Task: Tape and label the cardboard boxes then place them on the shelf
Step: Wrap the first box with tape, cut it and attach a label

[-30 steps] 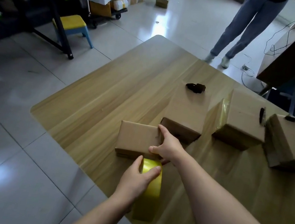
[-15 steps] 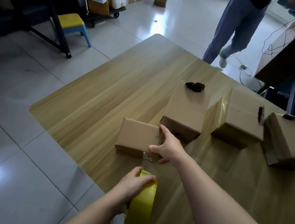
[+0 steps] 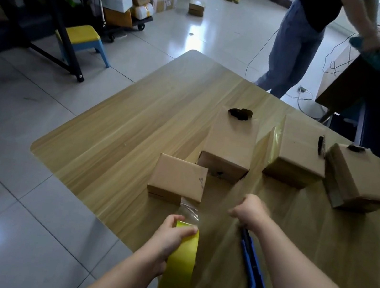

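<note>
My left hand (image 3: 172,237) grips a yellow tape roll (image 3: 180,265) off the table's near edge. A clear strip of tape (image 3: 189,210) runs from the roll up to the near side of a small cardboard box (image 3: 176,179). My right hand (image 3: 249,211) is off the box, to its right, fingers curled over the far end of a blue utility knife (image 3: 252,267); the knife runs back under my forearm. The hand is blurred. Three larger cardboard boxes (image 3: 230,145) (image 3: 297,151) (image 3: 359,177) sit in a row behind.
The wooden table (image 3: 137,122) has a rounded left corner and bare wood on its left half. A black clump (image 3: 240,113) lies on the middle box. A person in jeans (image 3: 293,43) stands beyond the table. A yellow stool (image 3: 82,36) and a loaded cart (image 3: 130,15) stand at left.
My right hand has let go of the small box and pulled back right onto the knife's end. My left hand drew the roll toward me, stretching the tape. The person behind stepped right.
</note>
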`<action>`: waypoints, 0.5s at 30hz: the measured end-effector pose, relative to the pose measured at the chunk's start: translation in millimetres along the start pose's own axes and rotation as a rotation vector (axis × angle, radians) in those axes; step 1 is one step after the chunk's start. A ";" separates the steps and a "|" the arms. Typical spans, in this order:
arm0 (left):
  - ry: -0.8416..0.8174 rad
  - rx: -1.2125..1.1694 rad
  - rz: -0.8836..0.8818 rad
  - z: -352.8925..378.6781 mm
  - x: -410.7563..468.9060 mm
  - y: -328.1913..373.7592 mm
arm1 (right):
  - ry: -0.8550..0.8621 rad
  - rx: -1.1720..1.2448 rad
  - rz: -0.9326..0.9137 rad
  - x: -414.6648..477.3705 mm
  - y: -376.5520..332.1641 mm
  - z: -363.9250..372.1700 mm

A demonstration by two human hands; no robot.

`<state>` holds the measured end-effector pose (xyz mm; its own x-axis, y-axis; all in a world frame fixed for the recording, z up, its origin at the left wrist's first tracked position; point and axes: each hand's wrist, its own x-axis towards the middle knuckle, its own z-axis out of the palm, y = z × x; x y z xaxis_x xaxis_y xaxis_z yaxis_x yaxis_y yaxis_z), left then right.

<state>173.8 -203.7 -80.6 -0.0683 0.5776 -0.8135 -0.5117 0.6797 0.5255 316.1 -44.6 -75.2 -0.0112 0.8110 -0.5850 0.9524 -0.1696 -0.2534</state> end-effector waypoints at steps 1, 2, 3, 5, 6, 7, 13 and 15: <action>-0.002 0.001 0.007 -0.1 0.3 -0.5 | -0.026 -0.058 0.052 -1.1 11.1 -1.6; -0.001 0.003 0.015 -0.2 0.9 -1.0 | -0.048 -0.113 0.094 -1.8 21.1 -1.5; -0.002 0.007 0.025 -0.4 1.7 -1.5 | -0.065 -0.164 0.126 -1.7 29.2 0.0; -0.010 0.005 0.040 -0.2 2.7 -1.9 | -0.091 -0.247 0.171 -0.9 41.0 5.9; -0.014 0.005 0.045 -0.2 2.9 -1.6 | -0.103 -0.277 0.186 -0.1 44.3 9.4; -0.018 0.004 0.049 -0.5 3.5 -1.6 | -0.113 -0.297 0.196 0.5 46.9 13.4; -0.027 0.018 0.051 -6.0 8.7 -1.4 | -0.055 -0.316 0.175 -6.1 51.4 29.9; -0.026 0.019 0.047 -7.8 9.9 -1.0 | -0.074 -0.299 0.142 -7.2 47.5 30.8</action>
<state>167.0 -202.1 -91.1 -0.0694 0.6206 -0.7811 -0.4918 0.6599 0.5680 352.0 -75.7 -106.8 0.1159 0.7466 -0.6551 0.9931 -0.0973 0.0648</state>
